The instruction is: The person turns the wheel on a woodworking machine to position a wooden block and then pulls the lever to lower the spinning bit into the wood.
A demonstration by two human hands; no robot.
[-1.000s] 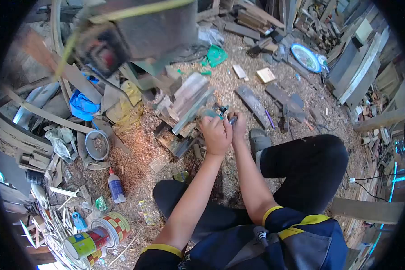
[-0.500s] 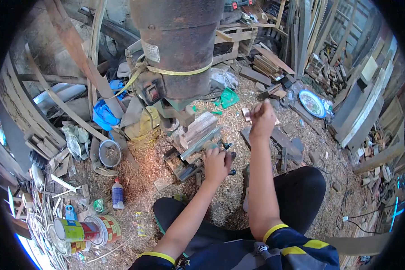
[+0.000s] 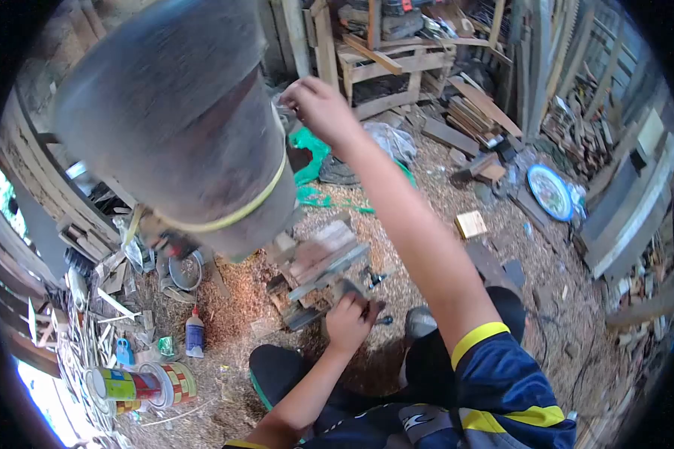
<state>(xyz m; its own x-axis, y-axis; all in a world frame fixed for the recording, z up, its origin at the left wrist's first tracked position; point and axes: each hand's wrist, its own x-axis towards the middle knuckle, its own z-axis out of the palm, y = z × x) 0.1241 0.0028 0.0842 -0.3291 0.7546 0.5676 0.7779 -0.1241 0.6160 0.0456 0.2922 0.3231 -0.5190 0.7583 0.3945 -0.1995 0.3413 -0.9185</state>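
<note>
A large rusty metal cylinder (image 3: 180, 112) with a yellow strap (image 3: 240, 213) fills the upper left, blurred and tilted. My right hand (image 3: 323, 112) is raised beside its right side, fingers curled together; whatever they may hold is hidden. Under the cylinder, a vise (image 3: 329, 273) on the floor carries wooden blocks (image 3: 326, 251). My left hand (image 3: 350, 322) is low at the vise's near side, its fingers curled by a dark piece I cannot identify. A dark-ended handle (image 3: 374, 279) sticks out to the right of the vise.
Wood shavings cover the floor. To the right lie a pale wood block (image 3: 470, 224) and a blue-rimmed round tray (image 3: 550, 192). A glue-type bottle (image 3: 195, 334) and paint cans (image 3: 142, 384) stand at the left. Scrap timber (image 3: 475, 120) and a pallet-like frame (image 3: 397, 67) are behind.
My right hand has moved up and left, its arm reaching toward the cylinder. The cylinder appears farther left, larger and tilted as the view shifts. My left hand stays near the vise.
</note>
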